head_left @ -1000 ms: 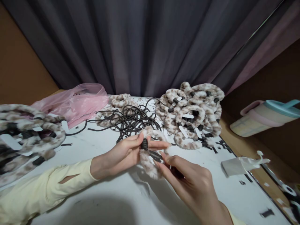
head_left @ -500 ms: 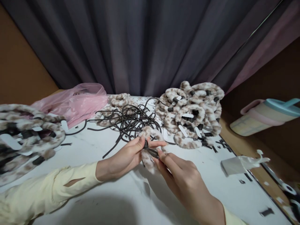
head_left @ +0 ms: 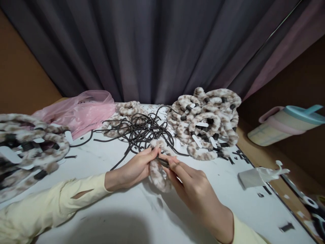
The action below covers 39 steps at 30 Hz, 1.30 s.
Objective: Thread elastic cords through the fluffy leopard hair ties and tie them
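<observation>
Near the middle of the white table, my left hand [head_left: 134, 169] pinches a fluffy white-and-brown ring [head_left: 158, 178] between thumb and fingers. My right hand [head_left: 193, 186] comes in from the right, its thumb and fingers closed on a thin dark tool [head_left: 163, 162] whose tip meets the ring beside my left thumb. Fingers hide part of the tool, so its kind is unclear. Just behind both hands lies a tangle of dark cords [head_left: 144, 130].
Fluffy rings with dark wraps and white tags are piled at the right [head_left: 205, 125] and left [head_left: 56, 145]. A pink plastic bag [head_left: 88, 108] lies behind left. A tumbler [head_left: 281, 125], a small white container [head_left: 251, 178] and dark scraps are on the right.
The held ring has turned and shifted slightly left, its lower loop now showing more. My left thumb now covers the dark wrap, and my right hand has moved slightly left.
</observation>
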Motion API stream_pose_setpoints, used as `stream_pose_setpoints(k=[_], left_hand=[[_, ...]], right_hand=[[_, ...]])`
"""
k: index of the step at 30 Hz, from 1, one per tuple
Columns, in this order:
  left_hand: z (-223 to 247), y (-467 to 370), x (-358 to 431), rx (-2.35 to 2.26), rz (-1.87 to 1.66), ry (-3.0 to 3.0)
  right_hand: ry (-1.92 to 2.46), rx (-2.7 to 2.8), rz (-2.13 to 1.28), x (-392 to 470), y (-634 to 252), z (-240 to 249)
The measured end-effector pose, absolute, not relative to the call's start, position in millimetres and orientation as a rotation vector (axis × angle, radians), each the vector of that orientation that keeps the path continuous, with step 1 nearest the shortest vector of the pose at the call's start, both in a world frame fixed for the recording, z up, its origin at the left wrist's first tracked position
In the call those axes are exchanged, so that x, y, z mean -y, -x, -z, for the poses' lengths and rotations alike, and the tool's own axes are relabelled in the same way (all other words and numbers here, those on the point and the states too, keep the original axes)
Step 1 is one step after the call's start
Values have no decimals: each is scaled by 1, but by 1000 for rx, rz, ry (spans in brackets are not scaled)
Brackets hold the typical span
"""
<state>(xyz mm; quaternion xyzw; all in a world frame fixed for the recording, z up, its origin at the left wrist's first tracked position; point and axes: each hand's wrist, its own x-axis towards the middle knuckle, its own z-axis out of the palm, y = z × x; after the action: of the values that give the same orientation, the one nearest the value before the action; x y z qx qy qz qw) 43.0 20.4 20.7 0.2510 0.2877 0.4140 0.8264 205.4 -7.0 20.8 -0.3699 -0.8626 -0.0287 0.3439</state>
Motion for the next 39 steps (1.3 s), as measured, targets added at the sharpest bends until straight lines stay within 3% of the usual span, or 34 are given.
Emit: stream_pose_setpoints(k=[12, 29, 35, 39], left_hand=[[-27, -40, -20, -536, -824, -562], [-16, -38, -26, -528, -796, -525], [-24, -27, -38, -608, -660, -642], [-29, -18, -35, -621, -608, -755]], right_hand=[[952, 2132, -81, 9, -207, -26], [977, 2230, -29, 3, -203, -19], [1094, 2196, -106, 5, -238, -42], [1324, 2276, -86, 0, -280, -25]])
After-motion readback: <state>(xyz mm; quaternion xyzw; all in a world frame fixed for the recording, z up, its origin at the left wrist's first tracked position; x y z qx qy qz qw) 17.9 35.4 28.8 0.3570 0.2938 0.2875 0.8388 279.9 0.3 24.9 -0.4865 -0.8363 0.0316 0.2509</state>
